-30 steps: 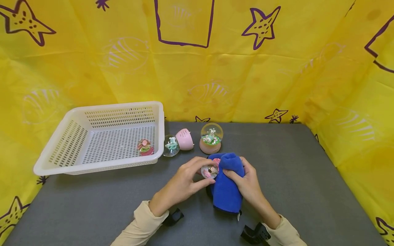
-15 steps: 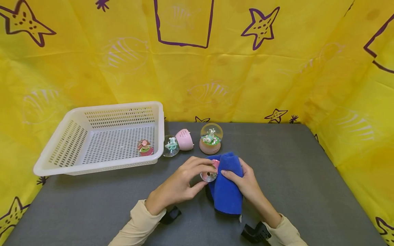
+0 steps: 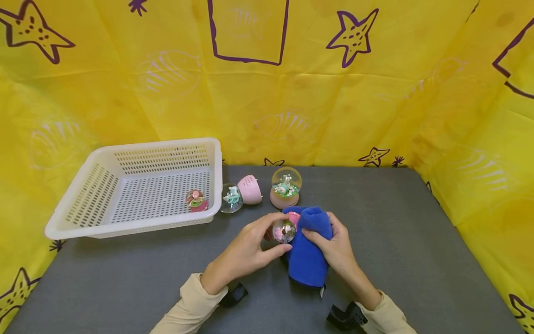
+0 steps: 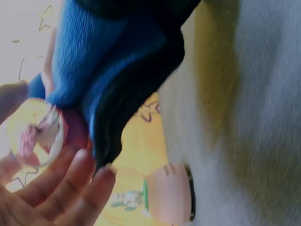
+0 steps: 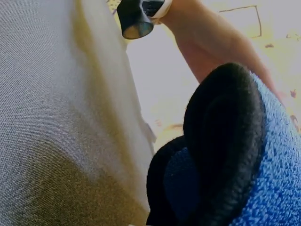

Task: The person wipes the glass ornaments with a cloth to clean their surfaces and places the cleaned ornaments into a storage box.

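Head view: bright yellow fabric backdrop [image 3: 267, 93] printed with purple-outlined starfish and pale fish, rising behind and along both sides. Below it, spread broadly toward the near edge, dark grey table [image 3: 417, 255]. At the far left of the table, long white plastic basket [image 3: 146, 223] with slotted walls and perforated floor. Coming in from the near edge, beige sleeves [image 3: 189, 304]. In front of them, folded blue plush cloth [image 3: 308, 255] with black edging, seen very close in the right wrist view, black edge rounded over. Right hand [image 3: 335, 246] gripping the cloth, thumb laid across its near face. Left hand [image 3: 246, 246] holding a small globe, fingers to one side, thumb to the other. At each wrist, black plastic mount [image 3: 347, 317]. Behind the cloth, standing upright, clear globe on a pale pink base [image 3: 286, 188], green and white figures inside. Left of it, tipped on its side just beside the basket, clear globe with a pink cup-shaped base [image 3: 250, 189], ball toward the basket. Between left hand and cloth, small clear globe with a bright pink base [image 3: 284, 231], base against the cloth. Smallest, tilted inside the basket's near right corner, miniature red-and-green globe [image 3: 196, 201].
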A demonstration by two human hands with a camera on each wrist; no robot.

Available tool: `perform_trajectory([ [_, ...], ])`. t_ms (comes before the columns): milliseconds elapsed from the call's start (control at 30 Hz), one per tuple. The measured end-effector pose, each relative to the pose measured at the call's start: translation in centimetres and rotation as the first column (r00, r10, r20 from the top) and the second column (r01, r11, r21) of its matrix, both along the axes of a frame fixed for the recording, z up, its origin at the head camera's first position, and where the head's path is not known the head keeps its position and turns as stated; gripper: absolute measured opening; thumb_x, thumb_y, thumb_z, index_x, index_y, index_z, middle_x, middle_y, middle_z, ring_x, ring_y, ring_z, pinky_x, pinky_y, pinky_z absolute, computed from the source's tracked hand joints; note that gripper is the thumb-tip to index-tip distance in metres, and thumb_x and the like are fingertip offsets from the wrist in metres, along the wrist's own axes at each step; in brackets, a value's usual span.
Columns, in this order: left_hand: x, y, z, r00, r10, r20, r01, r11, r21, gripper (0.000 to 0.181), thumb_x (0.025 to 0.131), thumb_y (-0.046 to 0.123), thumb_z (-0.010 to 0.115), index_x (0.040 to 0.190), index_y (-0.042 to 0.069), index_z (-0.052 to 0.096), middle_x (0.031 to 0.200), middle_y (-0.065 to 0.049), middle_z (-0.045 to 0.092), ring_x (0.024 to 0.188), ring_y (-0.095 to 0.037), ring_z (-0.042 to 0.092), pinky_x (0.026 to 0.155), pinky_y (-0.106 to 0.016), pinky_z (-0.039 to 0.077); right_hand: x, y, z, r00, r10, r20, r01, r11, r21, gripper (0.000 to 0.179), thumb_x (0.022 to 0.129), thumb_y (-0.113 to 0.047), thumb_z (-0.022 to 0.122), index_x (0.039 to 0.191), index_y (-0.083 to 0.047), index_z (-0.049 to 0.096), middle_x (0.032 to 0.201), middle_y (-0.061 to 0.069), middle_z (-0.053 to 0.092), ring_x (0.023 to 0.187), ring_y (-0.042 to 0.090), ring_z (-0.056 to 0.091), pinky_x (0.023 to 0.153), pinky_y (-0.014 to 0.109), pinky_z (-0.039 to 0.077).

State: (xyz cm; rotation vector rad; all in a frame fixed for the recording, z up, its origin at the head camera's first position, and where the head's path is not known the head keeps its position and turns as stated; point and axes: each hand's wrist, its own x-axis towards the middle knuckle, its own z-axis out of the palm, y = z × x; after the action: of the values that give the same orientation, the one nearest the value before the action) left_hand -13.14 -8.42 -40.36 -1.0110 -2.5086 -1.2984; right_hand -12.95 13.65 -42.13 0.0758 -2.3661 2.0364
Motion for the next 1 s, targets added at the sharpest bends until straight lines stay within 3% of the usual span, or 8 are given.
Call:
perform_trajectory([
  [200,0.19,0.09,-0.15,0.998,0.064,-0.012,-0.064,0.998,0.02,0.053,0.085,0.022,0.079,0.129,0.012,0.052,0.104,0.0,0.065,0.083,-0.009,0.061,0.073,-0.026,0.055,0.02,0.05,0.07,0.999,0.04,0.019,-0.04,0.999,0.001,0.041,0.088,-0.009,0.071,0.126,-0.004,0.057,0.116,0.015,0.065,0.092,0.013,0.069,0.078,0.033,0.058],
  [433,-0.12,-0.59,0.21,0.993,-0.056,-0.104,0.053,0.998,-0.026,0.045,0.087,0.011,0.076,0.128,0.014,0.059,0.121,0.0,0.063,0.106,-0.01,0.06,0.09,-0.029,0.054,-0.01,0.19,0.25,0.997,0.065,0.039,-0.065,0.998,0.011,0.041,0.089,-0.01,0.069,0.128,-0.003,0.056,0.118,0.02,0.064,0.093,0.017,0.068,0.078,0.036,0.059],
  [600,-0.25,-0.78,0.42,0.986,-0.109,-0.125,0.102,0.993,-0.062,0.042,0.087,-0.001,0.071,0.124,0.018,0.065,0.126,-0.001,0.06,0.116,-0.012,0.058,0.095,-0.029,0.053,0.07,0.21,0.41,0.995,0.089,0.038,-0.089,0.996,0.004,0.04,0.09,-0.01,0.068,0.128,-0.002,0.056,0.118,0.022,0.063,0.093,0.016,0.068,0.078,0.034,0.058],
  [767,-0.24,-0.64,0.3,0.99,-0.104,-0.096,0.099,0.994,-0.053,0.045,0.086,0.0,0.072,0.126,0.018,0.064,0.127,0.001,0.058,0.119,-0.011,0.057,0.097,-0.029,0.052,0.09,0.27,0.26,0.997,0.069,-0.015,-0.069,0.997,0.018,0.038,0.088,-0.006,0.069,0.124,0.0,0.057,0.117,0.022,0.063,0.092,0.013,0.068,0.078,0.032,0.057],
  [1000,-0.15,-0.26,0.2,0.999,-0.047,-0.001,0.047,0.999,-0.019,0.055,0.085,0.011,0.077,0.134,0.01,0.052,0.123,-0.001,0.06,0.094,-0.01,0.06,0.079,-0.025,0.055,0.14,0.24,0.23,0.998,0.018,-0.052,-0.017,0.999,0.027,0.04,0.085,-0.003,0.071,0.123,0.0,0.059,0.117,0.021,0.065,0.095,0.01,0.067,0.08,0.029,0.056],
])
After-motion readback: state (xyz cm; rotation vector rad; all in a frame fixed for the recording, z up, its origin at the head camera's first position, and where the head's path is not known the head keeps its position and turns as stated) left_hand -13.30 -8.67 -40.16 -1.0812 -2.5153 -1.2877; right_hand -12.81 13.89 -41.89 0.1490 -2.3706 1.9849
